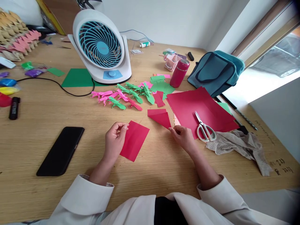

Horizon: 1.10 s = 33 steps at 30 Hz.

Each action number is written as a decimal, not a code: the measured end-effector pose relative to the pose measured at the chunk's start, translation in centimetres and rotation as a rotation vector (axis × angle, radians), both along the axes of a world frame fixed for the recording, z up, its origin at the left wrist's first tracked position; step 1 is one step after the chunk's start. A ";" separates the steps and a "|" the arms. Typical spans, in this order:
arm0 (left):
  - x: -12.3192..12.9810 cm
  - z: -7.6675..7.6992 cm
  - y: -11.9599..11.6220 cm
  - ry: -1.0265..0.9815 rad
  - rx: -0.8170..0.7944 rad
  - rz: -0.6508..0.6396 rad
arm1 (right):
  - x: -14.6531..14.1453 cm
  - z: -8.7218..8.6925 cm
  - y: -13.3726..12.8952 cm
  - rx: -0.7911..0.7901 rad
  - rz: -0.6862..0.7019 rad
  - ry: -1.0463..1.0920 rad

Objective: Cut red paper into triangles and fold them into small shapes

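Note:
Between thumb and fingers, my left hand [116,134] pinches the upper left edge of a red paper rectangle [135,140], tilted over the table. My right hand [184,136] pinches the lower right corner of another red paper piece [160,118], whose near part is lifted and curled over. Just beyond are folded green paper figures [134,92], pink ones and a red one [134,103]. Small red paper pieces [159,99] lie by the green paper. To the right, scissors with white handles [205,129] rest on large red sheets [197,104].
A white and blue fan [102,47] stands at the back, its black cord running left. A phone [60,151] lies at the left. Toward the right are a red bottle [179,73], a teal bag [214,73] and a crumpled grey cloth [236,145].

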State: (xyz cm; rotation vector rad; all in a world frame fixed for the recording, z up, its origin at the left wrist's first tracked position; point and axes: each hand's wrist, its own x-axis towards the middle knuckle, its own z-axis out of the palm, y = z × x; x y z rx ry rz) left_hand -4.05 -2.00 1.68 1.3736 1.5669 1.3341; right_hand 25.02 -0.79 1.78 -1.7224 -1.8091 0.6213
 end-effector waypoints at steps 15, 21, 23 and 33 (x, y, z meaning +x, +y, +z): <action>0.0 -1.2 -0.1 0.809 0.118 -0.096 | 0.1 0.3 -0.1 -0.127 0.034 -0.100; 0.9 -0.5 -0.7 0.699 0.165 -0.150 | -0.2 0.9 -0.4 -0.099 0.056 -0.036; 1.6 -0.1 -1.0 0.545 0.169 -0.222 | -0.4 1.1 -0.5 -0.107 0.059 0.052; 5.9 0.9 -0.3 -0.784 -0.534 -0.431 | -3.4 0.4 -2.2 -0.161 0.124 0.526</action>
